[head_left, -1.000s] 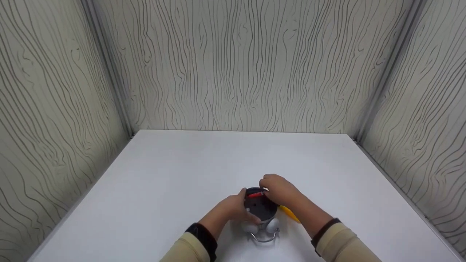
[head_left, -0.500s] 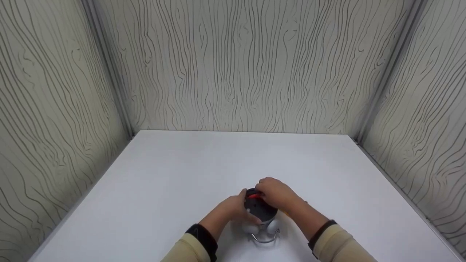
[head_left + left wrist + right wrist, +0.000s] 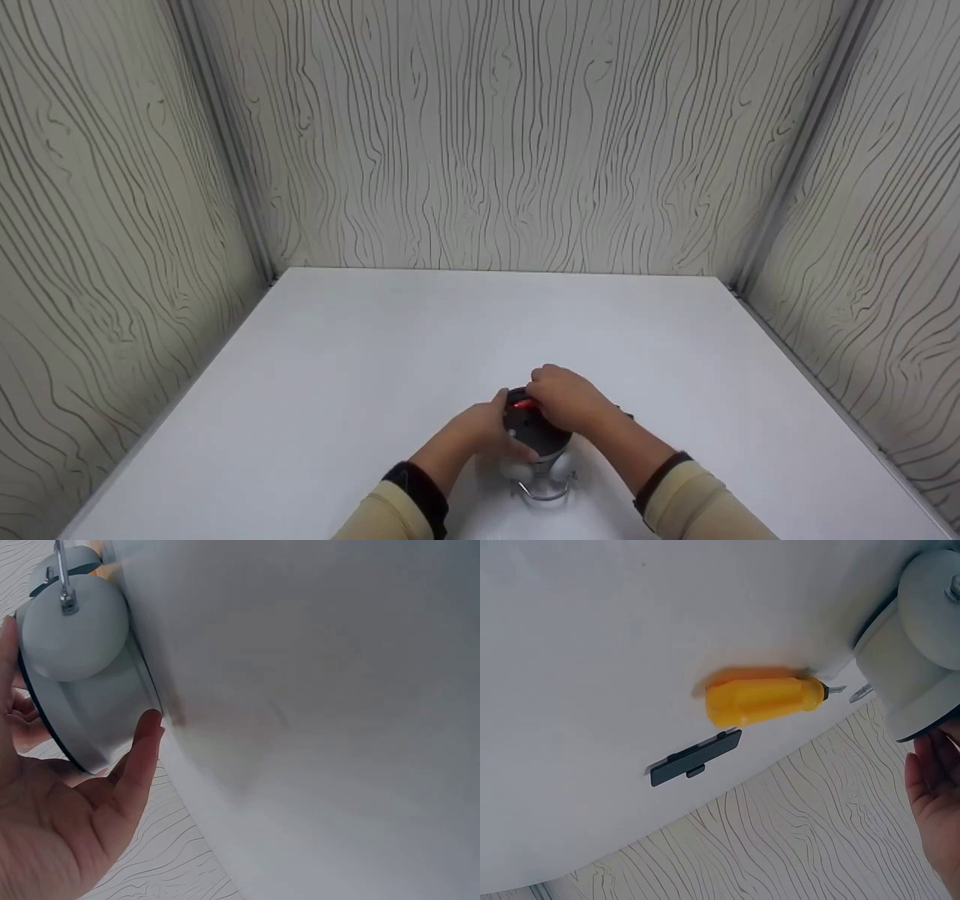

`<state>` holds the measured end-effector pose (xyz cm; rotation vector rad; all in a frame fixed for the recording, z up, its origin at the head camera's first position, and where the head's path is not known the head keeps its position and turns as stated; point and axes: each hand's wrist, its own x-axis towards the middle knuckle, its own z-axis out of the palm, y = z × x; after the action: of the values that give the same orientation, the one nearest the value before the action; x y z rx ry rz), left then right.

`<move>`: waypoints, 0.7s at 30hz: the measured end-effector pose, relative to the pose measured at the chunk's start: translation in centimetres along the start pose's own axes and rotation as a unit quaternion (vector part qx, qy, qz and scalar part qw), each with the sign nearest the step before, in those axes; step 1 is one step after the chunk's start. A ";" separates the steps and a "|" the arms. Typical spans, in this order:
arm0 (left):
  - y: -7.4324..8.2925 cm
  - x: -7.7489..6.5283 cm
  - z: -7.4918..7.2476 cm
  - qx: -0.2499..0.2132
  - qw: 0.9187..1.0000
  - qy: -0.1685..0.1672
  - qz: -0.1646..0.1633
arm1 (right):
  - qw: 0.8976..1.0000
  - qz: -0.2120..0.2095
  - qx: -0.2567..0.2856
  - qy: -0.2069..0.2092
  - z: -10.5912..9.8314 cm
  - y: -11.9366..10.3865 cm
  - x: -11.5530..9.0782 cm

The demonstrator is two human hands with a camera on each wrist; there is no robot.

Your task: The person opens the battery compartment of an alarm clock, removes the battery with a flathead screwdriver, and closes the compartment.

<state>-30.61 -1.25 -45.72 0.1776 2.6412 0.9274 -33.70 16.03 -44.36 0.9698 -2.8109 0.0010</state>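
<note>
Head view: a twin-bell clock low on the table, well away from the far edge, a little closer to the right edge than to the left; near edge out of sight.
Left hand: wrapped around the clock's left side, thumb and fingers gripping the rim.
Right hand: fingers bent over the far right part of the dark back; pinching or merely pressing, cannot tell.
Red piece: in the back's recess, probably a battery, partly covered by the right fingers. Could pop up or slide out if pushed at one end only; could also sit reversed, with end marks too small to read.
Clock's footing: could rock or swivel under an off-centre push, with any loosening of the left grip.
Black cover: loose on the table; small and flat, easily lost to a careless sweep toward the right edge.
Yellow screwdriver: just beside the cover, tip aimed at the clock; could roll if knocked.
Clock's direction: back upward, bells and carrying handle toward the near edge; long axis from there toward the far edge.
Red piece's axis: crosswise, roughly parallel to the far edge.
</note>
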 end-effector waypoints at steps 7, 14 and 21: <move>0.0 0.1 0.1 0.007 1.000 0.001 -0.005 | 1.000 -0.009 -0.004 0.006 -0.2 0.0 -0.1; 0.1 0.3 0.2 0.000 1.000 -0.002 -0.022 | 1.000 0.002 0.021 -0.005 -1.3 0.6 -0.3; 0.1 0.2 0.2 0.009 1.000 0.010 -0.020 | 0.998 0.042 0.049 0.001 -2.5 2.4 -0.9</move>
<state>-30.69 -0.99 -45.88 0.1206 2.6623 0.8969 -34.06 18.59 -41.95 0.8699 -2.8702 0.1507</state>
